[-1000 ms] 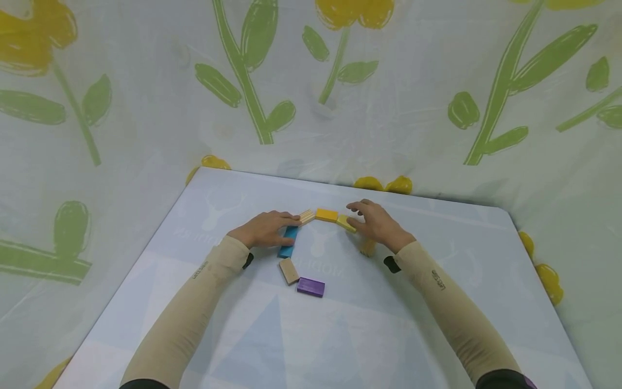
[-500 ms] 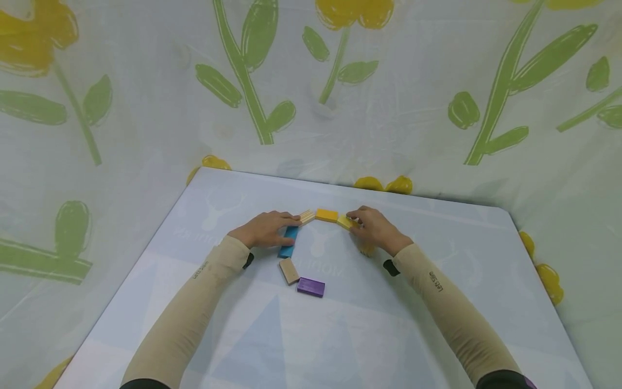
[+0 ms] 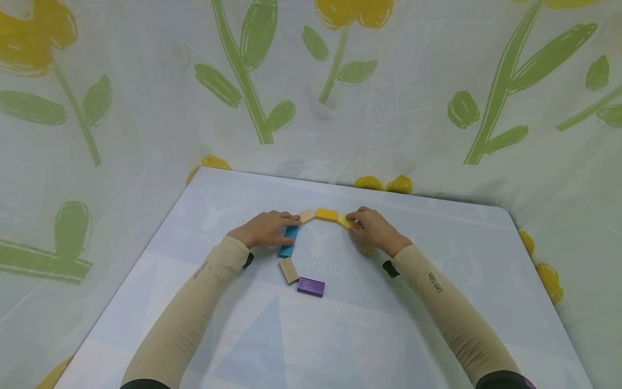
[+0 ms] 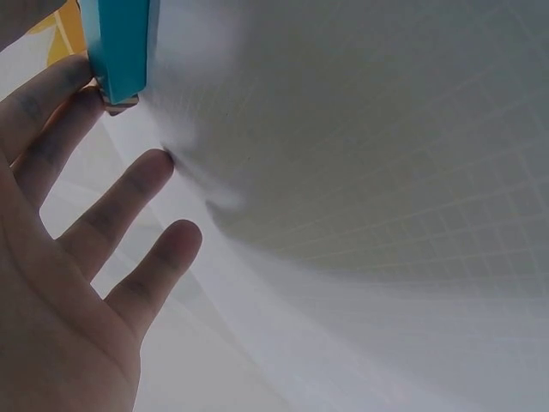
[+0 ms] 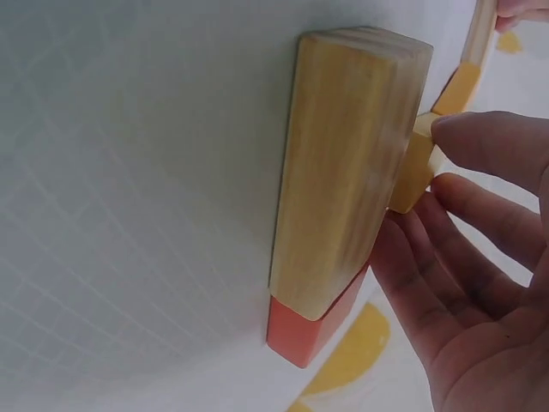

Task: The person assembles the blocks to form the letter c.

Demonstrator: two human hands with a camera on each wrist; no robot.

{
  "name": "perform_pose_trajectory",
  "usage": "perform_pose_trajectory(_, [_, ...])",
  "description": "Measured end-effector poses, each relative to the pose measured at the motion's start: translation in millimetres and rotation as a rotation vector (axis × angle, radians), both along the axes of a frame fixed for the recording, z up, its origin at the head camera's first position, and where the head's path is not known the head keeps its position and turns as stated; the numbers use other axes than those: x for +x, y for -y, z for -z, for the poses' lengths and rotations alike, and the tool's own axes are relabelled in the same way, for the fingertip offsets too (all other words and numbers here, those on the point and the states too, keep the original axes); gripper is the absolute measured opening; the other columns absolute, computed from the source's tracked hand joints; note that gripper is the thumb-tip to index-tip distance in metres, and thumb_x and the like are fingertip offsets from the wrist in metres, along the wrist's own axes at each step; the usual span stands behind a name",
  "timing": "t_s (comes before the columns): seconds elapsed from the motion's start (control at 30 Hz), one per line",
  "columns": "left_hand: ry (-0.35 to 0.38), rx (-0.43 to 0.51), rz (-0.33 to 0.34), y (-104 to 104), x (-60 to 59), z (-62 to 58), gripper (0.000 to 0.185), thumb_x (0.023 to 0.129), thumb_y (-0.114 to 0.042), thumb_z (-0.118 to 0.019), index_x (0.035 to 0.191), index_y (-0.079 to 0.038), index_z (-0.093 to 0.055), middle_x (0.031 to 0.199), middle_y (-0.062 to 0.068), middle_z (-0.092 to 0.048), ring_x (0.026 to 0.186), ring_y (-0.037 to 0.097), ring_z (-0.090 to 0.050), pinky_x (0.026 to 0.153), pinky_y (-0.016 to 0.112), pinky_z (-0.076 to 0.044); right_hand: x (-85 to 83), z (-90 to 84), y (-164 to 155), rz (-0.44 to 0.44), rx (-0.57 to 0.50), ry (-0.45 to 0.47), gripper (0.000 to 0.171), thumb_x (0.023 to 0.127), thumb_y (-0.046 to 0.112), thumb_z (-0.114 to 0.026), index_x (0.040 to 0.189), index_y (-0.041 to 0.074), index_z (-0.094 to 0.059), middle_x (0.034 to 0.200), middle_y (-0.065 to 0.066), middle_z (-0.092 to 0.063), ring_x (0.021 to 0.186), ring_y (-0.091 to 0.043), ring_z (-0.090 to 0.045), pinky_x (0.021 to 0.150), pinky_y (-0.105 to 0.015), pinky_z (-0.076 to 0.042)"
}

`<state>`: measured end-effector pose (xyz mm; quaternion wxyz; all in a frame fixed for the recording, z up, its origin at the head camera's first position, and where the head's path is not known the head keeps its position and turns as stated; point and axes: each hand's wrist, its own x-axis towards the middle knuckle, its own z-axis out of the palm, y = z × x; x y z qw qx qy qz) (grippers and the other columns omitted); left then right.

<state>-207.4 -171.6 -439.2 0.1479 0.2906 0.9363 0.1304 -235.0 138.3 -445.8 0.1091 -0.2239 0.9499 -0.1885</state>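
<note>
Several small wooden blocks lie in a curved row on the table. My right hand (image 3: 376, 229) pinches the yellow block (image 5: 415, 167) between thumb and fingers at the row's far right. Beside it is the orange block (image 3: 326, 215), then a striped plain-wood block (image 3: 307, 216). My left hand (image 3: 266, 229) touches that end of the row, fingertips by the striped block and thumb on the blue block (image 3: 288, 249). Its fingers look fairly straight in the left wrist view. A plain wooden block (image 5: 343, 163) and a red block (image 5: 300, 330) lie near my right hand; the head view mostly hides them.
Nearer on the table (image 3: 233, 335) lie a tan block (image 3: 289, 270) and a purple block (image 3: 311, 287), continuing the row below the blue one. The table's back edge runs just beyond the row, and a flower-patterned sheet (image 3: 389, 124) hangs behind.
My right hand's raised fingers have come down and closed on the yellow block. The left hand stays in place, and the row looks unmoved.
</note>
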Motion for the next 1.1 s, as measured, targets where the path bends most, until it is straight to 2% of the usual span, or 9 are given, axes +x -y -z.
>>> perform_pose_trajectory(0.3, [0.004, 0.001, -0.003, 1, 0.4, 0.4, 0.059, 0.088, -0.044, -0.061, 0.14, -0.023, -0.045, 0.147, -0.004, -0.037, 0.132, 0.025, -0.035, 0.107, 0.046, -0.03, 1.0, 0.2, 1, 0.024, -0.006, 0.01, 0.039, 0.089, 0.021, -0.063, 0.126, 0.013, -0.059, 0.114, -0.005, -0.055, 0.099, -0.02, -0.054, 0.087, -0.036, -0.049])
perform_pose_trajectory(0.43, [-0.005, 0.003, -0.002, 2, 0.8, 1.8, 0.058, 0.088, -0.043, -0.061, 0.14, -0.023, -0.045, 0.146, -0.004, -0.037, 0.132, 0.025, -0.036, 0.106, 0.045, -0.031, 4.7, -3.7, -3, 0.034, -0.038, 0.017, 0.04, 0.089, 0.025, -0.063, 0.128, 0.015, -0.057, 0.117, -0.004, -0.055, 0.102, -0.02, -0.054, 0.086, -0.038, -0.049])
perform_pose_trajectory(0.57, [-0.015, 0.01, 0.0, 1, 0.3, 2.7, 0.058, 0.088, -0.043, -0.061, 0.14, -0.023, -0.045, 0.146, -0.004, -0.038, 0.131, 0.025, -0.037, 0.106, 0.045, -0.031, 9.9, -10.4, -11, 0.045, -0.097, -0.015, 0.04, 0.09, 0.027, -0.061, 0.129, 0.016, -0.056, 0.121, -0.004, -0.055, 0.104, -0.021, -0.053, 0.085, -0.04, -0.049])
perform_pose_trajectory(0.73, [-0.011, 0.005, -0.004, 0, -0.1, 2.8, 0.058, 0.087, -0.044, -0.061, 0.14, -0.024, -0.045, 0.146, -0.005, -0.038, 0.131, 0.024, -0.036, 0.106, 0.044, -0.031, 16.8, -15.8, -22, -0.012, -0.168, -0.08, 0.039, 0.09, 0.026, -0.062, 0.128, 0.015, -0.056, 0.123, -0.004, -0.055, 0.108, -0.024, -0.052, 0.086, -0.042, -0.048])
perform_pose_trajectory(0.83, [-0.009, 0.003, -0.005, 0, 0.4, 2.4, 0.058, 0.087, -0.045, -0.061, 0.14, -0.024, -0.045, 0.146, -0.005, -0.038, 0.131, 0.024, -0.036, 0.106, 0.044, -0.031, 23.0, -16.1, -29, -0.056, -0.191, -0.109, 0.039, 0.09, 0.024, -0.063, 0.127, 0.015, -0.057, 0.124, -0.003, -0.055, 0.114, -0.024, -0.049, 0.093, -0.045, -0.045])
perform_pose_trajectory(0.97, [-0.009, 0.009, -0.003, 1, 0.9, 2.3, 0.058, 0.088, -0.044, -0.061, 0.14, -0.024, -0.045, 0.146, -0.005, -0.038, 0.132, 0.025, -0.036, 0.106, 0.045, -0.031, 32.8, -13.6, -38, -0.085, -0.178, -0.122, 0.039, 0.089, 0.026, -0.064, 0.127, 0.016, -0.057, 0.127, 0.0, -0.053, 0.121, -0.023, -0.045, 0.1, -0.047, -0.039])
perform_pose_trajectory(1.1, [-0.019, 0.012, 0.0, 2, 0.4, 3.2, 0.058, 0.087, -0.044, -0.061, 0.139, -0.024, -0.045, 0.146, -0.005, -0.038, 0.131, 0.024, -0.037, 0.106, 0.044, -0.031, 41.1, -9.5, -47, -0.108, -0.151, -0.106, 0.044, 0.086, 0.03, -0.067, 0.127, 0.018, -0.057, 0.13, 0.003, -0.05, 0.121, -0.02, -0.044, 0.099, -0.045, -0.04])
